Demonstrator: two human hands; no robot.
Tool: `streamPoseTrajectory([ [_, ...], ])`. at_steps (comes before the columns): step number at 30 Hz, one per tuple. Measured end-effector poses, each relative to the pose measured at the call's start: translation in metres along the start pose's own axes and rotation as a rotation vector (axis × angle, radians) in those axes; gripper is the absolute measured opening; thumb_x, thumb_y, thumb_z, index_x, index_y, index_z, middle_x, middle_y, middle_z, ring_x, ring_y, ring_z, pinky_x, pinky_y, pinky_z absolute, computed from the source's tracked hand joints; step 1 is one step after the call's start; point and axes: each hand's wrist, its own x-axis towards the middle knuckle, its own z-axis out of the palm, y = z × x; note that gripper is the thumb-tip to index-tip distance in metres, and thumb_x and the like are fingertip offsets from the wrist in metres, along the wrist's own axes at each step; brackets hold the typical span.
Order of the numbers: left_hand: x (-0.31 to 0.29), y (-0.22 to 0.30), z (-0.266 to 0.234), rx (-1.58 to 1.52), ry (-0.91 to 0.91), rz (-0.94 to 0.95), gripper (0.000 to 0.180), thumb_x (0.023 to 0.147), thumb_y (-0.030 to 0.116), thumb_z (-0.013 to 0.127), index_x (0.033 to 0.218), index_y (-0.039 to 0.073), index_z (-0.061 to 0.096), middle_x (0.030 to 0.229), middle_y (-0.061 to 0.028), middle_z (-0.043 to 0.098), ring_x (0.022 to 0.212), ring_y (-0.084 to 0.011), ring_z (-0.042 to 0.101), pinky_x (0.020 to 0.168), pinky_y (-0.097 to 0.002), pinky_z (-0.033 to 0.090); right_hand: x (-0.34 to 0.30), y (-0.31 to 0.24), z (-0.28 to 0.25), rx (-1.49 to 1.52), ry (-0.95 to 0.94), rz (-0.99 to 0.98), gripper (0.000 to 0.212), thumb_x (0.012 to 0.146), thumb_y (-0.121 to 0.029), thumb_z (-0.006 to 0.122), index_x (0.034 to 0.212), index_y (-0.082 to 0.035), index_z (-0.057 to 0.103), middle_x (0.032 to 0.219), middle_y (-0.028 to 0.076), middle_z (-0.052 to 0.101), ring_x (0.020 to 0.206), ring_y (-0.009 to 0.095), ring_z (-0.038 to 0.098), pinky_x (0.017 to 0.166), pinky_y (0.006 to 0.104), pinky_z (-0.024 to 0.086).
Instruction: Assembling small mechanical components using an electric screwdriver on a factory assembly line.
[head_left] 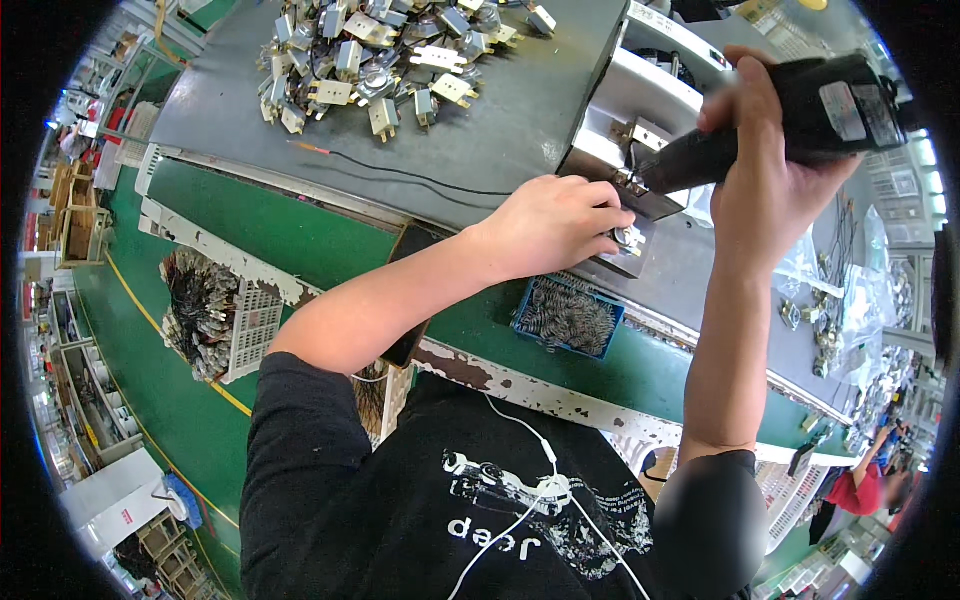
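Observation:
My right hand (765, 150) is wrapped round a black electric screwdriver (815, 100). The tool's narrow end points down-left at a small metal part in a grey metal fixture (650, 85). My left hand (555, 225) is by the fixture's near edge, its fingers closed on a small metal part with a round body (628, 238); the fingers partly hide it. A black wire (430, 183) with an orange end lies on the grey bench (230, 100), running up to my left hand.
A pile of small metal-cased assemblies (380, 60) covers the bench's far left. Below the bench edge sits a blue tray (570, 315) of springs. Plastic bags (865, 290) and loose parts lie at the right. A crate (255, 325) holds wired parts at left. Another person (860, 490) is at far right.

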Motion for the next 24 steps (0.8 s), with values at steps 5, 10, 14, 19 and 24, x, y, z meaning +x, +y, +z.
streamPoseTrajectory([
  [5,0.001,0.001,0.001,-0.048,0.006,-0.030,0.027,0.085,0.030,0.072,0.106,0.014,0.069,0.098,-0.0037,0.060,0.090,-0.0246,0.064,0.078,-0.0385,0.054,-0.014,-0.023,-0.023,-0.083,-0.034,0.132,0.061,0.093,0.002,0.062,0.144,0.001,0.028,0.097,0.024,0.067,0.059,0.017,0.062,0.055,0.0324,0.053],
  [10,0.006,0.003,-0.004,-0.039,-0.046,-0.049,0.028,0.084,0.030,0.072,0.106,0.012,0.069,0.100,-0.0039,0.061,0.092,-0.0251,0.064,0.079,-0.0384,0.054,-0.029,-0.023,-0.027,-0.092,-0.004,0.178,0.076,0.092,0.005,0.059,0.152,-0.003,0.013,0.097,0.024,0.065,0.059,0.017,0.060,0.056,0.0322,0.052],
  [14,0.007,0.003,-0.004,-0.024,-0.060,-0.050,0.028,0.086,0.028,0.071,0.108,0.013,0.066,0.103,-0.0033,0.060,0.091,-0.0267,0.065,0.078,-0.0394,0.055,-0.032,-0.017,-0.027,0.099,0.019,0.125,0.016,0.088,0.006,0.067,0.101,0.005,0.058,0.090,0.015,0.071,0.060,0.015,0.065,0.054,0.0259,0.053],
  [19,0.007,0.004,-0.005,-0.022,-0.079,-0.057,0.028,0.086,0.028,0.071,0.109,0.013,0.065,0.104,-0.0033,0.060,0.092,-0.0267,0.064,0.078,-0.0397,0.055,-0.035,-0.021,-0.028,-0.071,-0.040,0.246,0.080,0.091,0.003,0.060,0.153,-0.003,0.010,0.096,0.022,0.065,0.060,0.016,0.061,0.057,0.0305,0.052],
  [24,0.006,0.003,-0.004,-0.020,-0.086,-0.049,0.029,0.086,0.028,0.071,0.111,0.013,0.065,0.106,-0.0034,0.060,0.093,-0.0268,0.064,0.079,-0.0399,0.054,-0.038,-0.021,-0.021,-0.017,-0.056,0.210,0.081,0.091,0.005,0.060,0.154,-0.004,0.010,0.097,0.021,0.065,0.061,0.016,0.060,0.057,0.0302,0.052],
])
